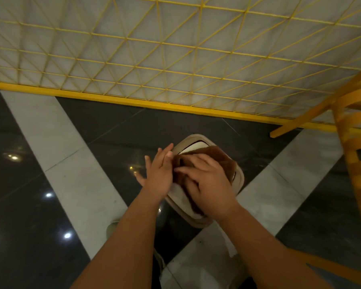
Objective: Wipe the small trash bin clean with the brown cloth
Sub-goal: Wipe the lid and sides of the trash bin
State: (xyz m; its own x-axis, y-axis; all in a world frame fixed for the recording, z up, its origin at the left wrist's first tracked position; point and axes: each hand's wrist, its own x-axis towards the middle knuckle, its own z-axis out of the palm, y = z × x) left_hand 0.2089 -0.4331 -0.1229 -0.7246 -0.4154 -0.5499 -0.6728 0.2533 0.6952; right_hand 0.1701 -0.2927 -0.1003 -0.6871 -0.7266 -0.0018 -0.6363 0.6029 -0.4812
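The small beige trash bin (pixel 204 140) is standing on the dark polished floor (pixel 117 130), seen from above, its rounded square rim showing beyond the hands. The brown cloth (pixel 217 157) is lying across the bin's top, and the right hand (pixel 208 182) is pressing down on it with fingers spread and nearly straight, not clenched. The left hand (pixel 159 172) is resting edge-on against the bin's left side, fingers extended and together, thumb apart, grasping nothing; its fingertips seem to be touching the cloth's edge, though blur is making that uncertain. Pale stripes (pixel 50 130) are crossing the floor. A yellow wire grid panel (pixel 175 59) is standing behind, and a yellow chair (pixel 354 147) is standing to the right.
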